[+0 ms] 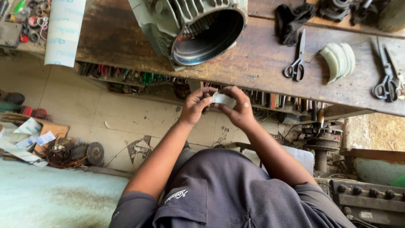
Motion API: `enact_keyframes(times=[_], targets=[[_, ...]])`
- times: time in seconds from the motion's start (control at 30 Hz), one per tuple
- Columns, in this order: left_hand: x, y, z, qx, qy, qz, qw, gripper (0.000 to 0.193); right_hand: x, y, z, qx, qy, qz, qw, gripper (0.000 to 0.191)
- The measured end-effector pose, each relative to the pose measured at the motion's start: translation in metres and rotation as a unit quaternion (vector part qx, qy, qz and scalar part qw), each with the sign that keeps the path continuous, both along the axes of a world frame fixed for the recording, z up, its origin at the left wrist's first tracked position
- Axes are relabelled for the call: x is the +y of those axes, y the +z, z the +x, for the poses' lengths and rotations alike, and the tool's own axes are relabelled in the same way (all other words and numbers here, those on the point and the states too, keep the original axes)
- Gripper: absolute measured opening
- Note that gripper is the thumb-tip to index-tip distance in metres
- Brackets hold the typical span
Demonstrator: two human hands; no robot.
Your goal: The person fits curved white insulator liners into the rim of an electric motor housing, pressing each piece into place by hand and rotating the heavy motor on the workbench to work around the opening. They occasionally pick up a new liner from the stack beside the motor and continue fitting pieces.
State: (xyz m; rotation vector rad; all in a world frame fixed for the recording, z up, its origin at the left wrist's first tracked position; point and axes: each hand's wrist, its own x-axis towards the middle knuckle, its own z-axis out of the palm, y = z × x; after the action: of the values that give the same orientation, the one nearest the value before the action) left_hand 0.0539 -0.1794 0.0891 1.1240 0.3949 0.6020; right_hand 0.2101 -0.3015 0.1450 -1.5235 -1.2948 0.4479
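My left hand and my right hand meet just below the edge of a worn wooden workbench. Both pinch a small white folded piece of paper-like sheet between fingers and thumbs. Right above them, a grey-green ribbed motor housing lies on the bench with its round open end facing me. My forearms run down to my dark grey shirt.
On the bench lie scissors, a stack of curved white pieces, more scissors-like tools, a black cloth and a white sheet roll. Tools fill a shelf under the bench. Scrap wire lies on the floor.
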Motion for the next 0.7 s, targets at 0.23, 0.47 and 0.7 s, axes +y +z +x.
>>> enact_keyframes(times=[0.23,0.47,0.7], targets=[[-0.006,0.027,-0.005,-0.035,-0.04,0.045,0.998,0.038,-0.004,0.004,-0.002,0.056,0.009,0.025,0.998,0.049],[-0.01,0.036,-0.001,0.118,0.032,0.136,0.983,0.017,-0.009,0.011,-0.004,-0.269,-0.072,0.044,0.959,0.052],[-0.018,0.039,0.005,0.176,0.1,0.292,0.935,0.01,-0.01,0.01,-0.011,-0.348,-0.066,0.08,0.932,0.05]])
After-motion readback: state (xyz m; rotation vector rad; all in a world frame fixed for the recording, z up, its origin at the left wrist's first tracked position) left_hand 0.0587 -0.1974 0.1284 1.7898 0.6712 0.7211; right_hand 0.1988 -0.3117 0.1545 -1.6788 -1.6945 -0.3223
